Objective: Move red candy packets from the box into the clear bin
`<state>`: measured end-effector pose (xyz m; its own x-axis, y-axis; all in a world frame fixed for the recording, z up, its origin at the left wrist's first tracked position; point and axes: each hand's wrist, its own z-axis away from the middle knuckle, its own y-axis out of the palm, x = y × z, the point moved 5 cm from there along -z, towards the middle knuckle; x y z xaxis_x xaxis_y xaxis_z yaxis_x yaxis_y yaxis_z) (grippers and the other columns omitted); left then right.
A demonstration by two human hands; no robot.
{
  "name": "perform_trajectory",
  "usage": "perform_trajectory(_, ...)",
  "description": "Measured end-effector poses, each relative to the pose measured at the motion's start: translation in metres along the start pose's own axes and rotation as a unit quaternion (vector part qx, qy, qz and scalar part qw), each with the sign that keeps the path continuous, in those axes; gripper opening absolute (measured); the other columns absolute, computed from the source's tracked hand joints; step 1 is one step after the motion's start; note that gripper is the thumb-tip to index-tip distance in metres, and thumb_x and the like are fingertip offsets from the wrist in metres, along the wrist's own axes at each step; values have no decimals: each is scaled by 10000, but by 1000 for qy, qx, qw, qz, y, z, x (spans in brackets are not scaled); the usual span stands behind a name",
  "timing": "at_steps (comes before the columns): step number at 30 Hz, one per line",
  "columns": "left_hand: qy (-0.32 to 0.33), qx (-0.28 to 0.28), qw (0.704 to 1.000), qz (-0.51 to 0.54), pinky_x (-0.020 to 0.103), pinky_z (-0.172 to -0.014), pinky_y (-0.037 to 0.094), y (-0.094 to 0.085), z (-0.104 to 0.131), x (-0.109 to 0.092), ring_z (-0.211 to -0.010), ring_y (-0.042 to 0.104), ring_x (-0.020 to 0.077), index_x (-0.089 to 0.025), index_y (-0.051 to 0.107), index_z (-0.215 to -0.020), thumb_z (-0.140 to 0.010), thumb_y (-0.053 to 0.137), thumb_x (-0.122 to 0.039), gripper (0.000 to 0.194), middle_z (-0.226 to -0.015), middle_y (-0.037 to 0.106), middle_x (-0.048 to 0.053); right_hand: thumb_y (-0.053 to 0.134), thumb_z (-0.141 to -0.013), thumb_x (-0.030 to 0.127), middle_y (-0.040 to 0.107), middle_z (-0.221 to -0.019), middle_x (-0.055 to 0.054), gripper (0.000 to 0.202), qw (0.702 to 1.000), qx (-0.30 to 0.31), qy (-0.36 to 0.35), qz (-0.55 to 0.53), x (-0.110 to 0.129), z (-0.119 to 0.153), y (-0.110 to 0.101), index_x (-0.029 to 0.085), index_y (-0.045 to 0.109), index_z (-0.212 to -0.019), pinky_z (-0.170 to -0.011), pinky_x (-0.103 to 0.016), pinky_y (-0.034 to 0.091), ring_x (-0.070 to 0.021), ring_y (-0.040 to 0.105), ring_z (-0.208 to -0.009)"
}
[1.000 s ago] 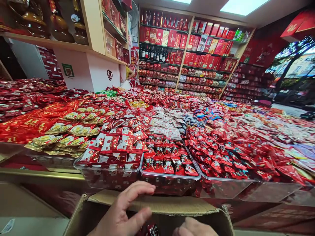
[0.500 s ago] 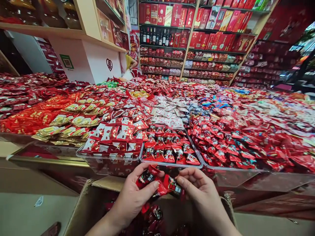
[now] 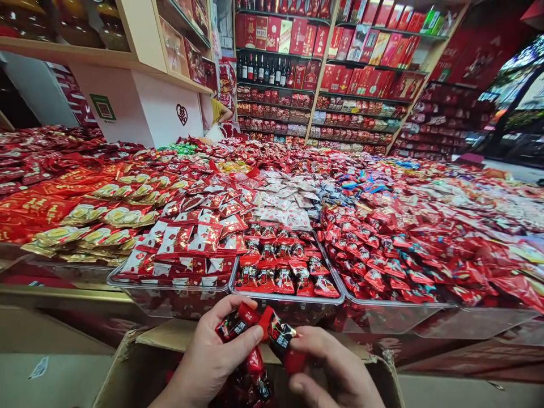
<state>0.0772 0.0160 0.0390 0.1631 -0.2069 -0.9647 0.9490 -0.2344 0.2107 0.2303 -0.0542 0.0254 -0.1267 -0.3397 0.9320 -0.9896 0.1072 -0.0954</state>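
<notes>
Now, in the head view, both hands are closed on small red and black candy packets and hold them just above the open cardboard box (image 3: 374,362) at the bottom of the picture. The left hand (image 3: 208,362) grips one packet between thumb and fingers, with more packets (image 3: 238,326) bunched under the palm. The right hand (image 3: 335,371) pinches another packet (image 3: 278,337) by its lower end, so that this one stands tilted and its top touches the packet of the left hand.

One second ago the left hand lay on the flap of the box and the right one was low inside it, with nothing lifted. Half a second ago both hands were up with packets between them. Since then they have come a little closer together and the packets are better gathered. I judge that the taking out of the box is done for this handful and that the handful is ready to be carried.

Just beyond the hands, on the table, stands a clear tray (image 3: 289,297) with packets of the same red and black kind in rows. To its left is a tray of red and white packets (image 3: 187,241), to its right a heap of red candies (image 3: 382,260). Far behind, shelves (image 3: 323,62) carry red boxes and bottles.
</notes>
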Motion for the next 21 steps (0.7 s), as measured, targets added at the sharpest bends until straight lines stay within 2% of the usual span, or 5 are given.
perform_trajectory(4, -16, 2, 1000, -4, 125, -384, 415, 2, 6, 6, -354, 514, 42, -204, 601, -841, -613, 783, -314, 311, -543, 590, -100, 669, -774, 341, 676, -757, -6, 211, 978, -135, 107, -120, -18, 8, 6, 270, 530, -917, -612, -217, 489, -134, 626, -664)
perform_trajectory(7, -1, 17, 999, -35, 149, -403, 419, 2, 8, 9, -374, 499, 62, -215, 609, -849, -645, 754, -317, 269, -510, 566, -95, 705, -721, 389, 678, -768, 6, 287, 972, -144, 138, -127, -10, 3, 2, 270, 518, -904, -633, -227, 490, -138, 622, -683)
perform_trajectory(12, 145, -31, 976, -157, 168, -564, 471, -14, -2, -9, -589, 582, 115, -236, 674, -797, -656, 717, -225, 149, -661, 647, -59, 570, -819, 289, 678, -881, -40, 119, 985, -88, 25, 149, 43, -54, -62, 244, 659, -885, -774, -295, 488, -182, 620, -836)
perform_trajectory(16, 133, -41, 978, -158, 181, -544, 456, -27, -13, -12, -600, 589, 129, -224, 663, -819, -687, 715, -293, 157, -665, 675, -45, 549, -793, 254, 686, -885, -68, 133, 955, -108, -18, 276, 66, -107, -101, 209, 642, -878, -821, -386, 461, -214, 617, -854)
perform_trajectory(21, 7, 52, 999, -1, 183, -585, 471, -12, -6, -1, -650, 616, 138, -205, 666, -879, -501, 827, -490, 501, -721, 747, -1, 573, -796, 293, 650, -801, -32, 121, 987, 40, 52, 146, 54, -90, -35, 214, 568, -887, -667, -305, 506, -181, 632, -757)
